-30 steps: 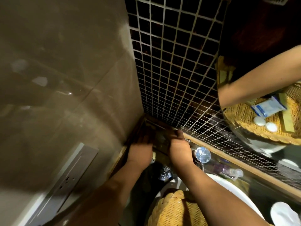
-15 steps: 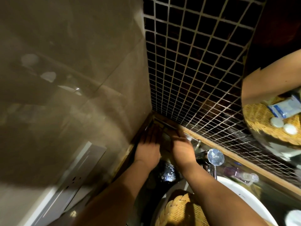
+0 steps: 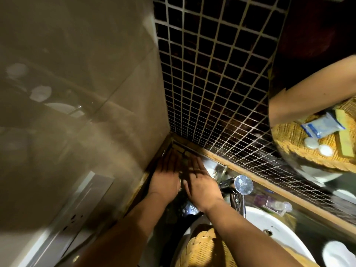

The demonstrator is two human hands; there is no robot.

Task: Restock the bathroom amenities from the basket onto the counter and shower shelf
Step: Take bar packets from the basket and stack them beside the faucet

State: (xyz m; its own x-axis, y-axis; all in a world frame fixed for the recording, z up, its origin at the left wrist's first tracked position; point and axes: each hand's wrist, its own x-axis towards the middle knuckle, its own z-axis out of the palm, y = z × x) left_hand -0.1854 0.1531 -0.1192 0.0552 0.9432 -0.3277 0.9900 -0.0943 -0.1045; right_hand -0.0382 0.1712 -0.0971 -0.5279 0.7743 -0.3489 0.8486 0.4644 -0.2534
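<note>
The scene is filled to the left of the hands by a glossy beige wall [image 3: 77, 93], and beyond the hands by a dark mosaic tile wall [image 3: 212, 83]; the two walls are joined in the corner just past the fingertips. A round mirror [image 3: 317, 54] is seen up and to the right of the hands, and in it a forearm and a wicker basket with a blue-white packet, two white round caps and a yellow bar are reflected. A white sink [image 3: 269, 224] is found to the right of and below the right wrist, and the real basket [image 3: 204, 247] is lodged under the right forearm, against the sink's rim. A chrome tap [image 3: 243, 185] is stood just right of the right hand. A small clear bottle [image 3: 277, 206] is laid on the dark counter [image 3: 300, 214] further right, along the wooden ledge. The left hand [image 3: 165, 180] and right hand [image 3: 202, 186] are held side by side in the corner, fingers stretched flat and spread; whether anything is held under them cannot be told, as the spot is dark and blurred
</note>
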